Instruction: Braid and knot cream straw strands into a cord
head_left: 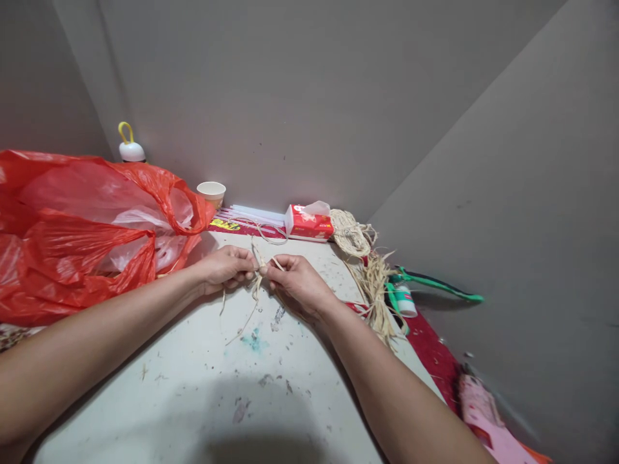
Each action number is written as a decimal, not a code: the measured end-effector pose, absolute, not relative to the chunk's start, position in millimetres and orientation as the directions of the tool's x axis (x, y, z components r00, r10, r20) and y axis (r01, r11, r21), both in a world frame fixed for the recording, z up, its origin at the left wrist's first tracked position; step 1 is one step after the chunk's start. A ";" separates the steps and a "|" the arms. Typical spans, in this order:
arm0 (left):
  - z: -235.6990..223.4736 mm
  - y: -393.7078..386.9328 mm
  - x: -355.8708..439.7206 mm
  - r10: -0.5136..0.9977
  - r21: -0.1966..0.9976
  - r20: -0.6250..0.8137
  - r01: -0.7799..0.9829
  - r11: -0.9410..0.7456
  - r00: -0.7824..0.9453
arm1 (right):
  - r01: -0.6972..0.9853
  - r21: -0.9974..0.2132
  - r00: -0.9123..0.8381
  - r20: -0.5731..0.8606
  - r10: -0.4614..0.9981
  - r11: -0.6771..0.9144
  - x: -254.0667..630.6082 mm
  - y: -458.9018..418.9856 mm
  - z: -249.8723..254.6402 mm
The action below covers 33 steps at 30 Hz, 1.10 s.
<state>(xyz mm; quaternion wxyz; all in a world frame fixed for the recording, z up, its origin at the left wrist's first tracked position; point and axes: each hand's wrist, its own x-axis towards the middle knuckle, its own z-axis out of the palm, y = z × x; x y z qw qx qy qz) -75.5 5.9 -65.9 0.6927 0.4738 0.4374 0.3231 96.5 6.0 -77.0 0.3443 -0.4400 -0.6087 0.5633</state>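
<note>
Over the white board, my left hand (pixel 227 267) and my right hand (pixel 294 280) meet, their fingertips nearly touching. Between them is a small knotted piece of raffia straw (pixel 256 283), pale beige, with loose thin ends hanging down and sticking up. The left thumb and fingers pinch its left side. On the other side, the right thumb and index finger pinch it, and a strand shows above the right fingers. The fingers hide part of the knot.
A red plastic bag (pixel 72 245) fills the left. Behind stand a paper cup (pixel 211 191) and a red tissue pack (pixel 309 223). To the right lie a braided straw coil (pixel 351 232), a raffia bundle (pixel 377 290) and a green-handled tool (pixel 440 285). Grey walls (pixel 271 96) enclose the back and right.
</note>
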 end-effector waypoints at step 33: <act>-56.8 -13.3 -56.8 0.946 0.958 -0.280 0.107 0.265 0.165 | -0.010 -0.920 -0.438 -0.348 0.829 -0.391 88.4 1.2 -74.6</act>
